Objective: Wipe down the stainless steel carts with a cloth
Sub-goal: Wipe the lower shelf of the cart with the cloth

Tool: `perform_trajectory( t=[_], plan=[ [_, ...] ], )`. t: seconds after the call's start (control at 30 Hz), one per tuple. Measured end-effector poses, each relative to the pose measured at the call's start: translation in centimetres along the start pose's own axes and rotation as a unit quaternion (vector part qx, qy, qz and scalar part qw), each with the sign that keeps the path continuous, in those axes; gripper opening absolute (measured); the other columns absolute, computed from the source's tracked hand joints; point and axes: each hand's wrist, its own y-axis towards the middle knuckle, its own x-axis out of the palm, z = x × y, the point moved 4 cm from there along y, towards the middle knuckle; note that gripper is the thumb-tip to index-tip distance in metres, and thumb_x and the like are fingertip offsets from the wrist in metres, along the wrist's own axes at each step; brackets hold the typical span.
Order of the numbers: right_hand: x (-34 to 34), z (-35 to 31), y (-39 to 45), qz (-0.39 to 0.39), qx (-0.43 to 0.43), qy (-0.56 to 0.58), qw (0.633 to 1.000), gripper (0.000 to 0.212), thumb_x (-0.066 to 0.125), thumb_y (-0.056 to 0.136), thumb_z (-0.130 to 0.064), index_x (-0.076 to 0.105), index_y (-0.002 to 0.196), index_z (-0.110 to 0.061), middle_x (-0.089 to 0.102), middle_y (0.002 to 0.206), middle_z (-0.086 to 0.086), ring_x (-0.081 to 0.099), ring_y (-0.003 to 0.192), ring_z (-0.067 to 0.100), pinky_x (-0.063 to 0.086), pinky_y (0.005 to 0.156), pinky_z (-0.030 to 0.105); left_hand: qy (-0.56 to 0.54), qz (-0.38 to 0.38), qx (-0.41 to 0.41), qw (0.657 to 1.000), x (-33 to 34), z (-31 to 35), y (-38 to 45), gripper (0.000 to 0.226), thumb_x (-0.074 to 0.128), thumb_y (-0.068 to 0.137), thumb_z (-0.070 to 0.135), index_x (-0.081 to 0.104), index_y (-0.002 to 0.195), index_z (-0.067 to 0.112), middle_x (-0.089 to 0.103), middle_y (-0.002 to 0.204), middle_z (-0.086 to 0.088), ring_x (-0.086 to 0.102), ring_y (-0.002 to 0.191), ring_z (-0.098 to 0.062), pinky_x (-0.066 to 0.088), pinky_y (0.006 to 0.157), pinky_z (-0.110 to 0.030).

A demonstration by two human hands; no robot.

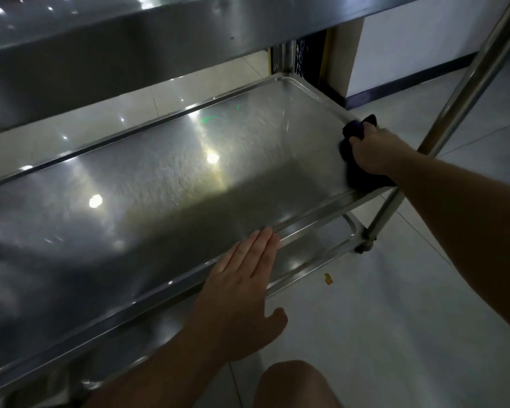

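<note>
Both hands are at the middle shelf point(165, 178) of the stainless steel cart point(71, 69), well apart from each other. At about 3 o'clock in the view, the right hand point(371, 151) presses on a dark cloth point(357, 169), its fingers curled over the bunched fabric, which lies on the shelf's right-hand rim with one corner sticking up past the knuckles. At about 6 o'clock, the left hand point(242, 287) lies flat across the near rim of the same shelf, fingers straight and together, thumb spread out to the side, holding nothing. That shelf is a shallow tray with a raised edge, and ceiling lights glare off its brushed metal. Above it, at 11 o'clock, runs the underside and front edge of the cart's upper shelf; just below the near rim the lower shelf point(315, 254) shows. A slanted cart leg point(465, 81) runs from 1 o'clock down to a joint near the pale tiled floor point(395, 319), where a small yellow scrap point(328, 278) lies just beside the cart. A bare knee point(295, 384) shows at 6 o'clock.
</note>
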Motion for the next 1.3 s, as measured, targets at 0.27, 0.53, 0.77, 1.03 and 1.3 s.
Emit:
perform_trajectory(
  t=[0.27, 0.53, 0.77, 1.03, 1.3],
  plan=[
    [0.5, -5.8, 4.6, -0.015, -0.110, -0.003, 0.994, 0.053, 0.038, 0.105, -0.052, 0.040, 0.152, -0.025, 0.052, 0.144, 0.017, 0.054, 0.122, 0.039, 0.041, 0.103, 0.054, -0.015, -0.009, -0.014, 1.000, -0.3, 0.2, 0.2, 0.112, 0.054, 0.080, 0.064, -0.001, 0.170, 0.025, -0.006, 0.177, 0.011, -0.009, 0.162, -0.007, 0.003, 0.129, -0.036],
    [5.1, -11.7, -10.0, -0.141, -0.388, -0.019, 0.911, 0.059, 0.038, 0.107, -0.056, 0.029, 0.161, -0.035, 0.034, 0.166, 0.005, 0.022, 0.149, 0.002, 0.022, 0.114, 0.027, -0.005, -0.034, -0.024, 0.999, -0.8, 0.5, 0.3, 0.114, 0.045, 0.082, 0.070, -0.017, 0.166, 0.028, -0.028, 0.171, 0.014, -0.025, 0.157, -0.003, -0.010, 0.129, -0.032],
    [1.1, -6.5, 0.7, -0.016, -0.207, 0.017, 0.978, 0.043, 0.041, 0.109, -0.043, 0.046, 0.149, -0.030, 0.051, 0.149, 0.014, 0.052, 0.132, 0.038, 0.039, 0.111, 0.047, -0.009, -0.034, -0.020, 0.999, -0.8, 0.5, 0.2, 0.112, 0.056, 0.078, 0.064, 0.012, 0.170, 0.019, 0.003, 0.177, 0.006, 0.004, 0.163, -0.012, 0.013, 0.130, -0.037],
    [4.6, -14.9, 1.5, -0.045, -0.186, -0.017, 0.981, 0.045, 0.039, 0.105, -0.046, 0.050, 0.142, -0.021, 0.052, 0.145, 0.018, 0.053, 0.127, 0.043, 0.042, 0.106, 0.053, -0.001, -0.020, -0.019, 1.000, -0.9, 0.6, 0.2, 0.090, 0.037, 0.097, 0.060, 0.001, 0.170, 0.021, -0.004, 0.178, 0.003, -0.007, 0.163, -0.012, 0.006, 0.131, -0.041],
    [5.7, -14.5, -10.4, -0.156, -0.459, -0.001, 0.875, 0.056, 0.041, 0.102, -0.057, 0.041, 0.155, -0.039, 0.050, 0.157, -0.001, 0.040, 0.147, 0.018, 0.029, 0.115, 0.032, -0.017, -0.038, -0.016, 0.999, -1.1, 0.4, -0.1, 0.090, 0.028, 0.095, 0.060, -0.015, 0.167, 0.027, -0.021, 0.175, 0.010, -0.025, 0.157, -0.004, -0.007, 0.130, -0.035]
  ],
)
